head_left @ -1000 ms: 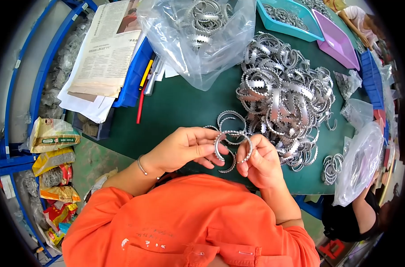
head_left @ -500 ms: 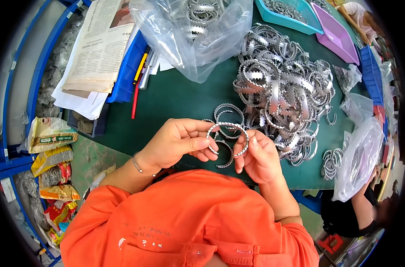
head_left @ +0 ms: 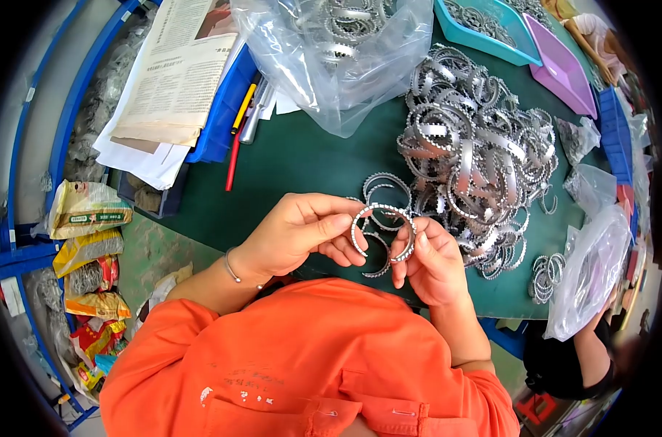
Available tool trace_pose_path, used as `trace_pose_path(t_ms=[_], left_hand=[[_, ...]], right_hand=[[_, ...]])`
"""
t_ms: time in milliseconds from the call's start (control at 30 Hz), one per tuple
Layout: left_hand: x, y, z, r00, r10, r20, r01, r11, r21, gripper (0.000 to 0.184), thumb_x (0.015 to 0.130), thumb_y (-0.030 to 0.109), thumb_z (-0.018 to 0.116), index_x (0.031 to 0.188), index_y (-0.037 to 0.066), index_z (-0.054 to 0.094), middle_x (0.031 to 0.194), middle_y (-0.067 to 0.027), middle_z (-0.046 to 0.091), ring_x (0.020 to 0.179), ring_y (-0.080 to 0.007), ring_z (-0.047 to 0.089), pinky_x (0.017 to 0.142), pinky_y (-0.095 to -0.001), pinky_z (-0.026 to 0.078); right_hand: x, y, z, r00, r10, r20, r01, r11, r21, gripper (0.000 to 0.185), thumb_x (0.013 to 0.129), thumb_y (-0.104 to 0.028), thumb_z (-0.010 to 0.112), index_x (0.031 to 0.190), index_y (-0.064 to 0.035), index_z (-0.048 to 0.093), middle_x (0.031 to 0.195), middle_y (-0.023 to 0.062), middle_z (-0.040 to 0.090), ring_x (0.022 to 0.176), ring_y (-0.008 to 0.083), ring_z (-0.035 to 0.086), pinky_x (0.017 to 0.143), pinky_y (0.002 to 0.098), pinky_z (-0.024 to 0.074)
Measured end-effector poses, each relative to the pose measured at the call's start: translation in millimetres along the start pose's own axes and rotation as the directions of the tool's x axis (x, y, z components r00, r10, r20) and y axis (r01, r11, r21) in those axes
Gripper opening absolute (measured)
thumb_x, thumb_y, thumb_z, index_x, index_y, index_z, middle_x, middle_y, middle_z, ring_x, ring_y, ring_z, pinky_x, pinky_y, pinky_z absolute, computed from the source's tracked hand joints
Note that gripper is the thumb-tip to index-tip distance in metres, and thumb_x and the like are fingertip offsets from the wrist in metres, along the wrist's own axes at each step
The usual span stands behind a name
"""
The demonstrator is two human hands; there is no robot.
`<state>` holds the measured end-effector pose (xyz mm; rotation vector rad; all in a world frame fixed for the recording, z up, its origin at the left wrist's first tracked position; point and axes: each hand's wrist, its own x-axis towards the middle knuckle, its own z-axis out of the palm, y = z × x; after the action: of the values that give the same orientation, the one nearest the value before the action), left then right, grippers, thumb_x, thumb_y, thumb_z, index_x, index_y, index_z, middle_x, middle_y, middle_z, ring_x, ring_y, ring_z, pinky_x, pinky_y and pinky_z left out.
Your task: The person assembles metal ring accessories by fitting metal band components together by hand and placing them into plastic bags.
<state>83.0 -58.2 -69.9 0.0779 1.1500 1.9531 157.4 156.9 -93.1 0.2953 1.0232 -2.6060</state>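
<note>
A C-shaped silver metal band (head_left: 384, 209) with a toothed, notched edge is held up between my two hands, its gap facing my body. My left hand (head_left: 312, 231) pinches one side of it between thumb and fingers. The other end is gripped by the thumb and fingertips of my right hand (head_left: 431, 256). Just behind it, a few similar loose bands (head_left: 387, 177) lie on the dark green tabletop (head_left: 294, 164). A big tangled heap of the same bands (head_left: 484, 160) rises beyond my right hand.
A clear plastic bag (head_left: 338, 87) with bands stands at the back. Newspaper (head_left: 174, 73), a blue tray (head_left: 218, 124) and pens (head_left: 243, 109) lie left. Teal (head_left: 491, 44) and purple (head_left: 561, 69) trays sit back right. A small band stack (head_left: 546, 277) and plastic bag (head_left: 593, 269) lie right.
The whole view has shifted slightly, so the table's contents appear further right. Both hands keep hold of the metal band, with little change in their grip.
</note>
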Motion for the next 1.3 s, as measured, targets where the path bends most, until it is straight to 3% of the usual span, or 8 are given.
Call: trace_pose_path(t_ms=[200,467,600,700,800,933,1067,1300], left_hand=[[-1.7,-0.4,-3.6,0.997,0.08,0.013,-0.081,0.995,0.051,0.022,0.091,0.008,0.05,0.109,-0.004,0.056,0.086,-0.0156,0.064,0.069,-0.0194,0.065,0.061,-0.028,0.055],[0.2,-1.8,-1.3,0.99,0.14,0.011,-0.14,0.988,0.071,0.022,0.086,0.002,0.057,0.107,-0.005,0.058,0.085,-0.0092,0.062,0.077,-0.0155,0.063,0.065,-0.0256,0.053],[-0.1,-2.9,-0.8,0.993,0.111,-0.045,-0.108,0.991,0.075,0.026,0.083,-0.004,0.058,0.109,-0.006,0.057,0.099,-0.0111,0.059,0.084,-0.017,0.062,0.073,-0.0274,0.053],[1.2,-2.7,0.4,0.984,0.17,-0.052,-0.162,0.978,0.133,0.029,0.082,-0.007,0.058,0.111,-0.006,0.056,0.103,-0.0119,0.059,0.089,-0.0173,0.062,0.077,-0.0279,0.052],[2.2,-4.9,1.5,0.963,0.267,-0.045,-0.252,0.944,0.214,0.032,0.08,-0.009,0.058,0.111,-0.005,0.055,0.1,-0.0116,0.061,0.092,-0.0172,0.061,0.08,-0.0281,0.051],[2.5,-6.8,0.5,0.948,0.316,-0.024,-0.303,0.926,0.226,0.03,0.079,-0.012,0.058,0.107,-0.005,0.054,0.099,-0.0117,0.061,0.095,-0.0185,0.061,0.083,-0.0292,0.05],[3.3,-7.2,1.0,0.951,0.31,-0.003,-0.303,0.932,0.201,0.027,0.079,-0.012,0.057,0.105,-0.005,0.054,0.099,-0.0118,0.061,0.096,-0.0188,0.06,0.083,-0.0293,0.05],[4.0,-5.8,3.5,0.852,0.523,0.012,-0.505,0.817,0.278,0.029,0.075,-0.019,0.057,0.099,-0.003,0.053,0.1,-0.0152,0.057,0.094,-0.0238,0.061,0.08,-0.0326,0.053]], right_hand=[[-3.5,-1.3,-0.2,1.0,0.005,0.0,-0.005,0.999,-0.05,0.021,0.089,-0.013,0.056,0.101,0.0033,0.055,0.073,0.0092,0.059,0.056,0.0135,0.056,0.048,0.0253,0.0482],[-6.1,-0.6,1.9,0.968,-0.248,-0.029,0.223,0.911,-0.347,0.025,0.087,-0.008,0.058,0.108,0.0057,0.055,0.077,0.013,0.062,0.055,0.0165,0.059,0.048,0.0282,0.0516],[-5.7,-3.2,7.4,0.92,-0.391,0.012,0.344,0.794,-0.501,0.027,0.087,-0.006,0.057,0.111,0.0062,0.054,0.091,0.0159,0.061,0.066,0.0172,0.061,0.06,0.0275,0.0529],[-4.1,-6.4,6.6,0.841,-0.513,0.171,0.473,0.544,-0.693,0.037,0.079,0.007,0.062,0.114,0.0082,0.052,0.1,0.0145,0.058,0.072,0.0139,0.059,0.064,0.0249,0.0502],[-5.6,-1.8,20.7,0.778,-0.621,0.097,0.529,0.564,-0.635,0.039,0.077,0.007,0.064,0.113,0.0079,0.052,0.101,0.0147,0.058,0.072,0.0145,0.058,0.064,0.0251,0.0492],[-5.2,-9.1,19.8,0.673,-0.652,0.35,0.631,0.259,-0.731,0.043,0.072,0.006,0.07,0.111,0.007,0.054,0.092,0.0141,0.061,0.07,0.017,0.057,0.062,0.0265,0.0477],[-1.9,-17.8,27.6,0.623,-0.628,0.467,0.678,0.135,-0.722,0.039,0.066,0.004,0.073,0.103,0.0061,0.059,0.084,0.0143,0.062,0.065,0.0198,0.057,0.058,0.0281,0.0461],[-0.2,-21.0,31.8,0.633,-0.615,0.469,0.672,0.137,-0.728,0.034,0.068,0.009,0.069,0.1,0.0066,0.059,0.088,0.0164,0.063,0.069,0.0221,0.06,0.062,0.0289,0.0488]])
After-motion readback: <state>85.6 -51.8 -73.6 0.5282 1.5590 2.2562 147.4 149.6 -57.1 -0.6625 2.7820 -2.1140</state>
